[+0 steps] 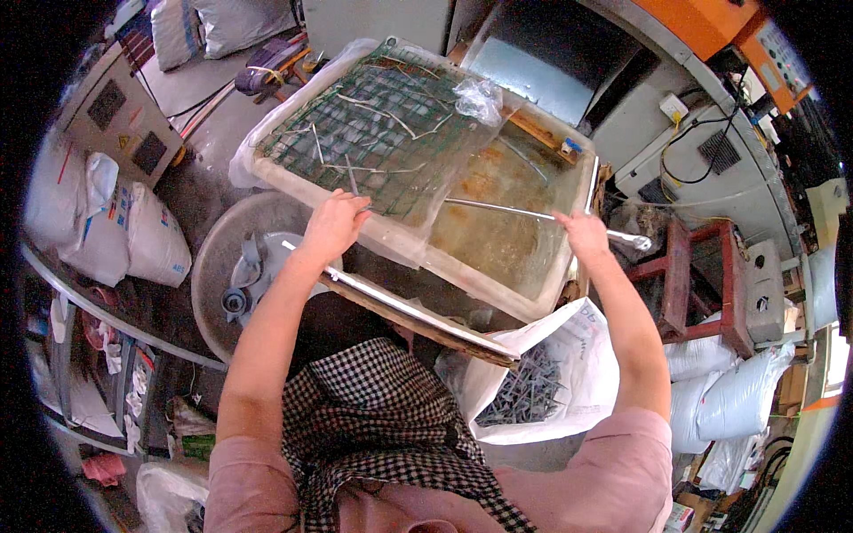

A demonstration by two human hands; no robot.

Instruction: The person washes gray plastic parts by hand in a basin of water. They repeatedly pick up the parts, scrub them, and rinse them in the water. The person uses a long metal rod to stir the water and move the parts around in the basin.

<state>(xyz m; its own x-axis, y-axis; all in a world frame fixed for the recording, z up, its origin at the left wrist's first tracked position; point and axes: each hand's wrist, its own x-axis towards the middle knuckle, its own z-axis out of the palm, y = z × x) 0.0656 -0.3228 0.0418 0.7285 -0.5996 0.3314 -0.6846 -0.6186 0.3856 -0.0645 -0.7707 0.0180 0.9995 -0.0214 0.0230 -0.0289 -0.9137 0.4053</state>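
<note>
A large pale plastic tub [493, 296] of murky liquid lies before me, its left part covered by green wire mesh [373, 126] and clear sheeting. Several thin pale strips [380, 113] lie on the mesh. At the tub's near rim, my left hand [338, 223] pinches a small grey piece, mostly hidden by the fingers. Near the right rim, my right hand [581, 233] is closed around a long metal rod [500, 208], whose thin end reaches left over the liquid and whose thicker end sticks out to the right. Crumpled clear plastic [478, 101] rests at the mesh's far right.
An open white sack [580, 373] with many small grey pieces stands near right. A round grey bin [220, 266] holds grey parts at left. A white-edged board [426, 313] runs below the tub's near side. A red frame [673, 286] stands at right, white sacks [156, 233] at left.
</note>
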